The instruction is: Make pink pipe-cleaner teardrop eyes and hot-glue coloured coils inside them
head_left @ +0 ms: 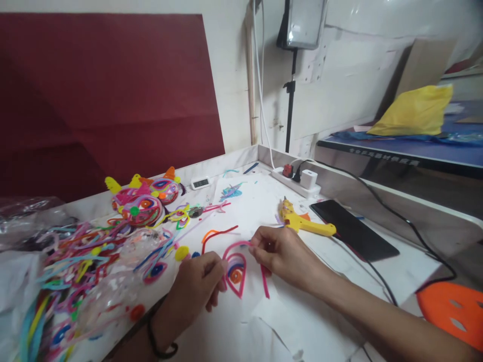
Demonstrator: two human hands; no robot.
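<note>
White paper [260, 208] is covering part of the marble-edged tabletop [234, 161].
Closed thumb to forefinger, my left fingers [216, 274] and right fingers [264, 251] are pinching a bright pink, fuzzy strip [237, 244], which is arching over a pink-rimmed teardrop eye [236, 276] with a coiled orange centre between them, seemingly to match its outline. A yellow plastic glue gun [302, 223] is lying just beyond my right wrist [302, 259], probably for easy reach.

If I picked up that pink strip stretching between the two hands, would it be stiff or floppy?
The pink strip probably bends easily yet keeps a shape, since it arches between the left hand and right hand. Being so thin, it is likely very light. Its curve should make rolling unlikely.
</note>
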